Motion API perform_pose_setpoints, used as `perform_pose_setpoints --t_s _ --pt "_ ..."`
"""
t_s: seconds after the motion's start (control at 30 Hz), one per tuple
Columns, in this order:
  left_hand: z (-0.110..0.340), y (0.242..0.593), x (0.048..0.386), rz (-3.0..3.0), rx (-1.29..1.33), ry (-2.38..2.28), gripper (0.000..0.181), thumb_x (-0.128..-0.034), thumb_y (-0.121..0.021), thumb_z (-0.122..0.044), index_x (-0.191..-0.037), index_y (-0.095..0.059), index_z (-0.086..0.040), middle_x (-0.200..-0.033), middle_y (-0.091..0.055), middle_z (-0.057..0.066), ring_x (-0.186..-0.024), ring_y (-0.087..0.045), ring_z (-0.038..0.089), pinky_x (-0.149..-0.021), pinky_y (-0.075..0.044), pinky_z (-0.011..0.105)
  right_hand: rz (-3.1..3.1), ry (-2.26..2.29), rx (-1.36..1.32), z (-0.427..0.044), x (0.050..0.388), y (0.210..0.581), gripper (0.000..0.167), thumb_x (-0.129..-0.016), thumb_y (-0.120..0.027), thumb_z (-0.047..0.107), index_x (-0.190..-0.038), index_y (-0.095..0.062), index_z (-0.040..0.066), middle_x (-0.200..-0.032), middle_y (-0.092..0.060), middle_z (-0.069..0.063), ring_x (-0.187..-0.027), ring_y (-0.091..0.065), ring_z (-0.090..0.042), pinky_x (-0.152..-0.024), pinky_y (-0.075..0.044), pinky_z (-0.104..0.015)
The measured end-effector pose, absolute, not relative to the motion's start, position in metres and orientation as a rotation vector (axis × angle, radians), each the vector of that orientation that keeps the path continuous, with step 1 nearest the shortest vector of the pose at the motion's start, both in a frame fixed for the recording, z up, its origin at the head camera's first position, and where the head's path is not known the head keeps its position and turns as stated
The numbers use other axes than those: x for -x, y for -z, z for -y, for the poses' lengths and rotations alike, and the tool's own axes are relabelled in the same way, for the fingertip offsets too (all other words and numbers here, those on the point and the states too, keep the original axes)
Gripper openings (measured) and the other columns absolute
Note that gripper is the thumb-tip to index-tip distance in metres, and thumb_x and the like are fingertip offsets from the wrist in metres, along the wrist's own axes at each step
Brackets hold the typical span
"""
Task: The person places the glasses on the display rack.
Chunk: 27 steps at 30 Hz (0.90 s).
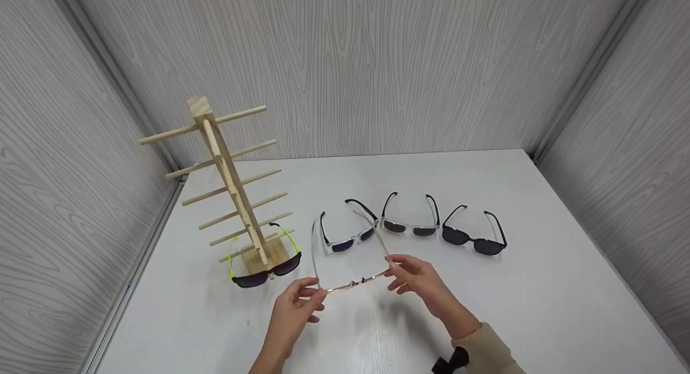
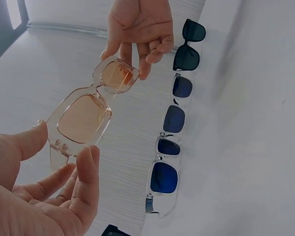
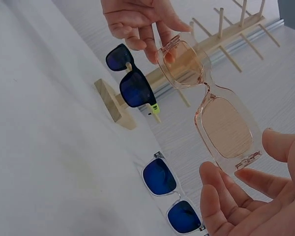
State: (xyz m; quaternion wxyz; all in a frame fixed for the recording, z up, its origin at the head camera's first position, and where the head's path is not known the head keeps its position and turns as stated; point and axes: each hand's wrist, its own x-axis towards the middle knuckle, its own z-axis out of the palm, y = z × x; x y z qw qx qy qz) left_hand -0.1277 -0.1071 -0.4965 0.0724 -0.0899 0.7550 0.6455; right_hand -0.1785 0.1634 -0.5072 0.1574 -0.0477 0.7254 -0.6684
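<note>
Right wrist — unlike left wrist — shows stand [image 3: 211, 44] behind held glasses [image 3: 222, 119].

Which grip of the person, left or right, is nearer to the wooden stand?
Left. The left grip is in front and right of the wooden stand; the right grip is farther right, at the right end of the peach-tinted glasses.

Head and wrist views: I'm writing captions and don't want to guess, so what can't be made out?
Head view: the stand's base, partly hidden by the black sunglasses.
Head view: lettering, if any, on the held glasses, too small.
Left wrist view: a dark item, cut off by the bottom edge.
Right wrist view: the right hand, partly cut off by the right edge.
</note>
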Motion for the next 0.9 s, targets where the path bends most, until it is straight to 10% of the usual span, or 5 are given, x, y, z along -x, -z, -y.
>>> perform_pose_setpoints --t_s 0.9 --pt "0.13 0.482 0.114 -2.284 0.45 -1.992 0.049 -0.081 -0.072 -0.032 -0.115 -0.052 -0.002 -0.098 -0.061 0.011 -0.078 -0.063 0.019 -0.063 -0.053 0.033 -1.991 1.916 0.241 -0.124 0.2 0.498 0.047 -0.093 -0.058 0.031 -0.128 -0.052 0.0 -0.101 -0.064 -0.009 -0.081 -0.066 -0.024 -0.07 -0.051 -0.032"
